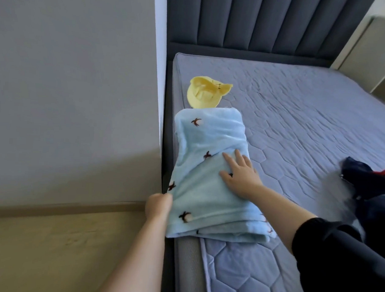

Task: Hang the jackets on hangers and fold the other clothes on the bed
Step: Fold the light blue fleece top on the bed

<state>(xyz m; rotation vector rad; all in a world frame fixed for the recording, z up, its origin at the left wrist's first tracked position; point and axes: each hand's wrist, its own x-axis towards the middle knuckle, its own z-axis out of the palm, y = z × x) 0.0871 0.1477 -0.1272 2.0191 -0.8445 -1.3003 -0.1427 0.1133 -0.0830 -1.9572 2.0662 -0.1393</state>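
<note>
At the near left edge of the bed, a folded light-blue fleece cloth with small dark-and-white motifs [209, 135] lies lengthwise on the grey-blue quilted mattress [299, 106], its near end reaching the mattress border. The left hand [159, 205] is closed on the cloth's left edge, low down beside the bed frame, with the fingers curled and mostly hidden by the fabric. The right hand [241, 172] lies flat on top of the cloth near its middle, fingers straight and spread, palm down; its forearm comes from a black sleeve [337, 251] at the lower right. A beige floor [50, 250] shows at the lower left, under the left forearm. To the right, well apart from the cloth, a heap of dark navy clothing with a bit of red [366, 182] sits on the mattress, partly blurred. Just beyond the cloth's far end lies a soft yellow cap [206, 94], touching or nearly touching it. Farther back stand the dark grey padded headboard [258, 20] and, to the left, a plain grey wall [69, 74].
</note>
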